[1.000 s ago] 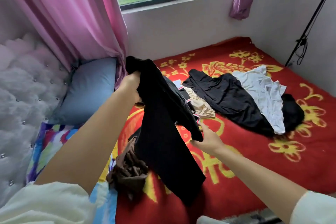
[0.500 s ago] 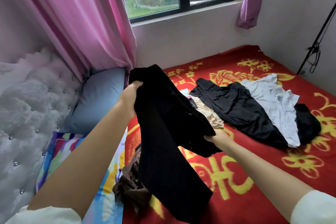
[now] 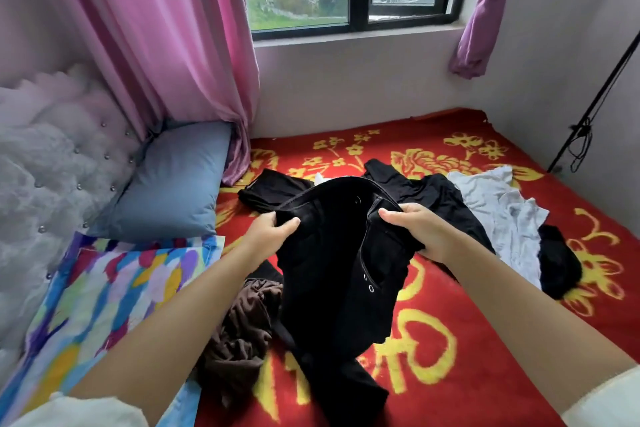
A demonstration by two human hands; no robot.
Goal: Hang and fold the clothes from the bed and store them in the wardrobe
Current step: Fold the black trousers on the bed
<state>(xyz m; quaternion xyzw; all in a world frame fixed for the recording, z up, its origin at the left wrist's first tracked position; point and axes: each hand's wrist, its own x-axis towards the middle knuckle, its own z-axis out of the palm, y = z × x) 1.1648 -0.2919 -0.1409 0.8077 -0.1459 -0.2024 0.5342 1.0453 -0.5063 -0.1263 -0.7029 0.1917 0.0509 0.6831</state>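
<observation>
Black trousers (image 3: 332,253) are gripped at the waistband by the left hand (image 3: 273,230) and right hand (image 3: 419,230), fingers curled, above the red blanket (image 3: 467,340).

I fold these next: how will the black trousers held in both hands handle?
Probably floppy: the black trousers sag below the left hand and right hand, legs trailing onto the red blanket. Likely fairly heavy cloth, with metal snaps. Unlikely to slip.

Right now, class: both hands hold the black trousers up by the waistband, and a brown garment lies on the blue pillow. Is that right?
One slip: the head view shows the brown garment on the red blanket, not the blue pillow. Both hands, left and right, do hold the black trousers.
</observation>
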